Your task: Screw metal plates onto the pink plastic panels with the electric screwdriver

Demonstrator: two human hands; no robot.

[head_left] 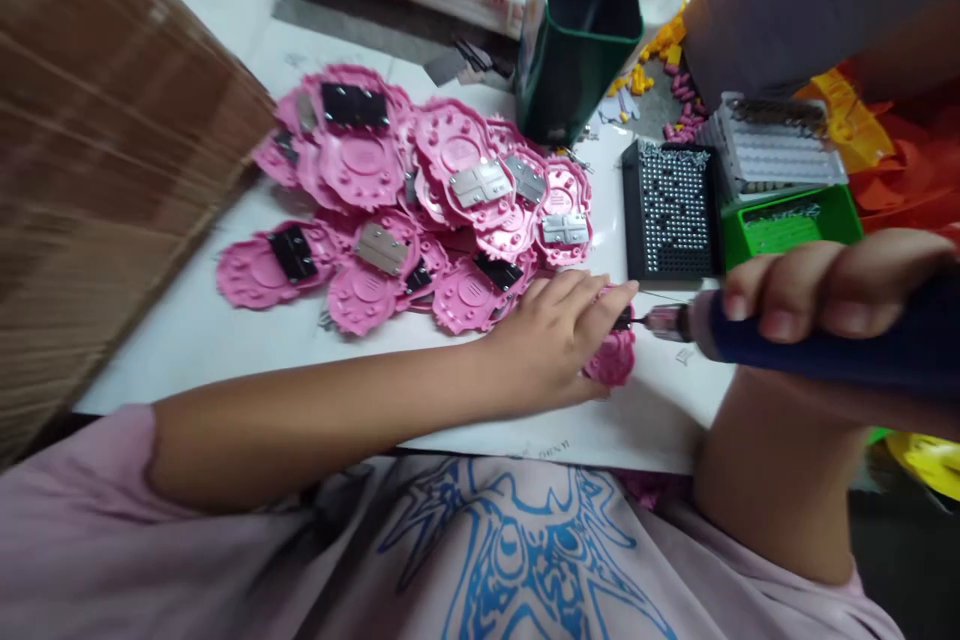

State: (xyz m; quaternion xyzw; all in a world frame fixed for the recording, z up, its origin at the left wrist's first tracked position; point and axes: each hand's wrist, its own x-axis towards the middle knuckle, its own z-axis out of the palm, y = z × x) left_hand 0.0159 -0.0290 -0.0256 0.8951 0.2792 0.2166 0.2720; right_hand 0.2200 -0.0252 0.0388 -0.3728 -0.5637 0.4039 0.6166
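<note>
My left hand [547,340] grips a pink plastic part [613,362] at the table's front, its fingers laid over the top and the thumb at the near edge. Part of a dark plate [622,318] shows on that piece. Wrapped round a dark blue electric screwdriver [795,335] is my right hand [832,290]. The driver lies nearly level, its thin bit reaching the dark plate. Left of and beyond my left hand are heaped several similar pink parts [364,170], bearing black or silvery plates.
A black screw tray [632,220], a green bin [844,210] and a clear plastic tray [787,155] stand at the right. A tall dark green container [544,90] rises behind the heap. A cardboard box [112,180] borders the left.
</note>
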